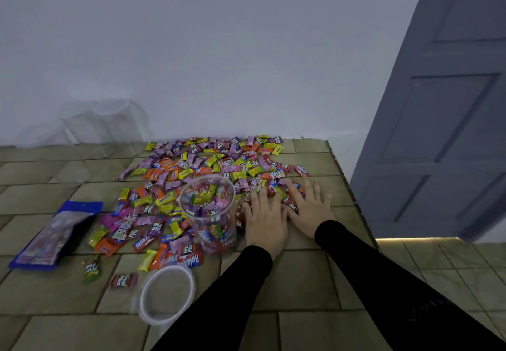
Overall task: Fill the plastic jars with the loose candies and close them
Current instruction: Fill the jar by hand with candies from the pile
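Tiled in stone-look blocks, the tabletop (315,282) meets a pale wall, with a grey door (451,104) past its right edge. We have our left hand (264,220) and right hand (310,209) flat, fingers spread, on the near right fringe of the loose candies (191,170), which lie heaped from mid-tabletop to the far edge. These wrapped pieces look light and slippery, best scooped in cupped palms. One open jar (209,213), well filled, stands just left of our hands; its lid (165,296) lies nearer us. We count at least two empty jars (104,126) at the far left, and one blue bag (54,233).
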Demonstrator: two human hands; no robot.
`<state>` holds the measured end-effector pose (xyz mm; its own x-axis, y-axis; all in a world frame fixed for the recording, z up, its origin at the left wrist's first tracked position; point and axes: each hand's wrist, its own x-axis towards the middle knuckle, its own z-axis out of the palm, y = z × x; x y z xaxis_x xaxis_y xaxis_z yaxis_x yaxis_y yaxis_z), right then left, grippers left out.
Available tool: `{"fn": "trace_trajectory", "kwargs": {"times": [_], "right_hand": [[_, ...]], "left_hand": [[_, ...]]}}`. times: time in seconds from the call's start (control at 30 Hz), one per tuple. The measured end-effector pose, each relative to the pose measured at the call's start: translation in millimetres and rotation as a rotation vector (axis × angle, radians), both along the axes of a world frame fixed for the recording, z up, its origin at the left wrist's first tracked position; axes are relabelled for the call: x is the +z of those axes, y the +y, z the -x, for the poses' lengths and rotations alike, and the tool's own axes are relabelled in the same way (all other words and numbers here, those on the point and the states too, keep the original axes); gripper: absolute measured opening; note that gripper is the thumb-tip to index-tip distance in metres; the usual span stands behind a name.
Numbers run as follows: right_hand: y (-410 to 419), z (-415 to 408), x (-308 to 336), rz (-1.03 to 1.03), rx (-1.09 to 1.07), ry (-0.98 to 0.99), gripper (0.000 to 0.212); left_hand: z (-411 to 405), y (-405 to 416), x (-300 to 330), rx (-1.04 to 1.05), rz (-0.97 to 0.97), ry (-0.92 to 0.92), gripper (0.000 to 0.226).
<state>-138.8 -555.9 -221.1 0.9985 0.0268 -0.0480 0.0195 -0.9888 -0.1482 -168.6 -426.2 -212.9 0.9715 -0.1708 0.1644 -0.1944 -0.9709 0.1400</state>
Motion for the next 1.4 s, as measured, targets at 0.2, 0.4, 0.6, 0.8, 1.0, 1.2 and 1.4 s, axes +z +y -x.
{"fn": "trace_trajectory", "kwargs": {"times": [0.2,0.4,0.6,0.8,1.0,1.2,1.4], "right_hand": [[-8.9,-39.6,4.4,0.062,0.122,-0.08,0.064],[-15.4,-83.2,1.8,0.063,0.187,-0.036,0.071],[-10.9,-106.2,-3.3,-0.047,0.188,-0.208,0.056],[-7.3,-114.2,-6.7,-0.183,0.191,-0.239,0.049],[8.0,-114.0,-1.5,-0.514,0.046,-0.183,0.041],[13.7,-106.4,-1.0,-0.836,-0.083,-0.178,0.05],[18.4,-88.7,6.3,-0.978,-0.09,-0.215,0.044]], "left_hand": [[-34.9,-9.9,-11.8,0.027,-0.103,-0.126,0.043],[-70.5,-17.0,-20.5,0.096,-0.033,-0.209,0.039],[-96.7,-18.2,-20.9,0.158,0.049,-0.295,0.034],[-104.3,-18.5,-20.1,0.159,0.106,-0.263,0.032],[-103.5,-21.7,-8.5,0.192,0.178,-0.087,0.025],[-100.9,-18.7,-6.0,0.164,0.216,-0.096,0.007],[-92.5,-13.6,2.4,0.181,0.223,-0.052,0.021]]}}
